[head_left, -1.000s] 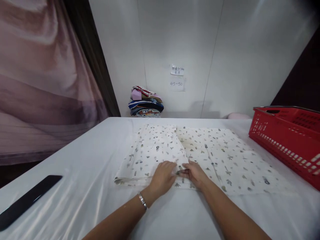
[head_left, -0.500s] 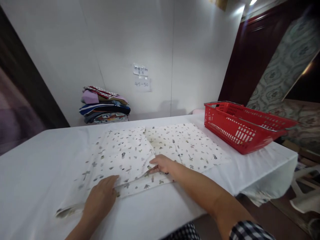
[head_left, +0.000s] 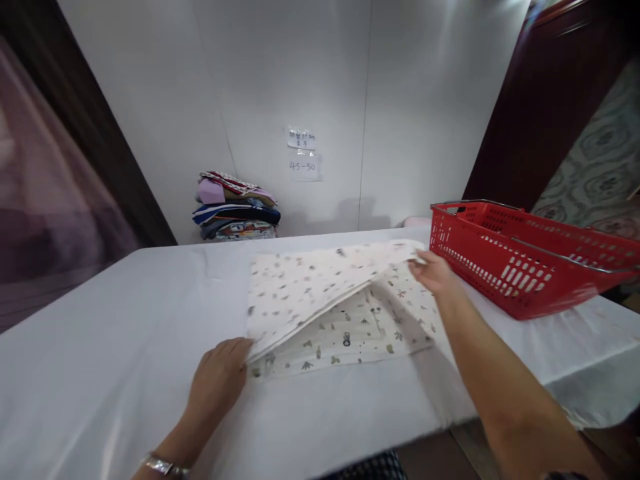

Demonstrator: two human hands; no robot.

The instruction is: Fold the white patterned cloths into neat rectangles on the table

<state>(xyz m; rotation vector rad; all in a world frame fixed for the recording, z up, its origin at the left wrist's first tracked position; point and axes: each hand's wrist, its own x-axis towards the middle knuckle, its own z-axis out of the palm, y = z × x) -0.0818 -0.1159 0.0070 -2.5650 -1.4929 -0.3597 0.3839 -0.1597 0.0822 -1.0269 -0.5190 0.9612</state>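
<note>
Head view: a printed cloth (head_left: pixel 320 293) lies mid-table on the white table (head_left: pixel 100 347), near the red basket (head_left: pixel 525 253).
Progress: judging by the layers, one fold is partly laid over; the lower layer shows along the near edge, so squaring up remains.
Left hand (head_left: pixel 217 380): fingers together, flat, pressing the near-left corner.
Right hand (head_left: pixel 433 272): arm stretched, fingers pinching the lifted far-right corner.

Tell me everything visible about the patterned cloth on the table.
The cloth is thin cream fabric printed with small grey-green motifs, lying on the white table beside a red basket. Its upper layer is lifted and folded across toward the right, showing the lower layer. The left hand presses its near-left corner; the right hand holds the far-right edge.
</note>
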